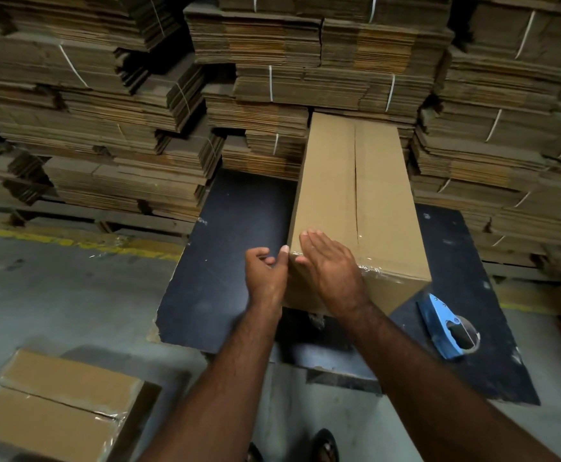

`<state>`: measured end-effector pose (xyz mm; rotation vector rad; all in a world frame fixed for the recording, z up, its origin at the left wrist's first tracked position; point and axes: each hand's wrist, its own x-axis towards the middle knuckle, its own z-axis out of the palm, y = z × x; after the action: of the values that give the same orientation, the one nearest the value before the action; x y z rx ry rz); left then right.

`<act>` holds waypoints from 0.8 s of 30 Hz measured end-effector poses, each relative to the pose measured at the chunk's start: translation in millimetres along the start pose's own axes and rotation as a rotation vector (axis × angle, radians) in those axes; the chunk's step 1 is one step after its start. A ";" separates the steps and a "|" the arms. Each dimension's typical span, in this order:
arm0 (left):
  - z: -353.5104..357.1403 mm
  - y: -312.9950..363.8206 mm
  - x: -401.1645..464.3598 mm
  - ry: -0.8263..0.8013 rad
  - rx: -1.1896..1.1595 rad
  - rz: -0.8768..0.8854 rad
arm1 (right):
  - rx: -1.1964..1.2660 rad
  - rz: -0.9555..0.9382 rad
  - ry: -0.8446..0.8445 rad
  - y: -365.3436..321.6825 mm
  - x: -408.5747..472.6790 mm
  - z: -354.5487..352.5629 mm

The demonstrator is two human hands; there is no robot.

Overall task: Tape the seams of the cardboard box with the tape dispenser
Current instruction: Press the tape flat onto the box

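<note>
Forearms: both are seen reaching up from the bottom of the frame toward the near end of the cardboard box.
Cardboard box: it lies lengthwise at centre frame on a dark board, its far end close against the stacked bundles of flattened cardboard at the top of the frame.
Centre seam: it is seen running along the top face; a dark gap shows in its middle stretch, and clear tape is visible only over the near edge, wrinkled.
Right hand: it is laid flat on the near top edge, fingers straight and together, nothing grasped; pressing of the tape is judged likely.
Left hand: it is held at the near left corner, thumb up against the box side, fingers loosely curled, nothing held.
Tape dispenser: the blue tool is left lying at lower right of the board, apart from both hands.
Risk, seam: the gap may be taped over while still open if the flaps are not pushed together first.
Risk, tape: creases at the near edge may lift if not smoothed down.
Risk, box: it may be shoved askew, since only one end is steadied.
Risk, dispenser: it lies near the board's right side and could be knocked off by the box corner.
Lower left: another taped box stands on the concrete floor.
</note>
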<state>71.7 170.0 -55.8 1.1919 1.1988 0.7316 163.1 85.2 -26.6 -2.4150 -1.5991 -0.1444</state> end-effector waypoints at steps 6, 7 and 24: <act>-4.5 10.9 -32.0 -0.069 -0.135 0.128 | -0.036 0.003 -0.036 0.0 1.8 -0.4; -4.0 12.1 -39.6 -0.128 -0.196 0.094 | -0.032 0.003 -0.038 -0.2 1.4 0.0; -11.7 9.0 23.7 -0.519 0.620 0.840 | -0.076 0.056 0.008 31.4 -21.6 -14.2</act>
<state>68.2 197.6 -53.5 2.3001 0.4459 0.5842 184.0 50.7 -22.1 -2.5102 -1.5471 -0.2083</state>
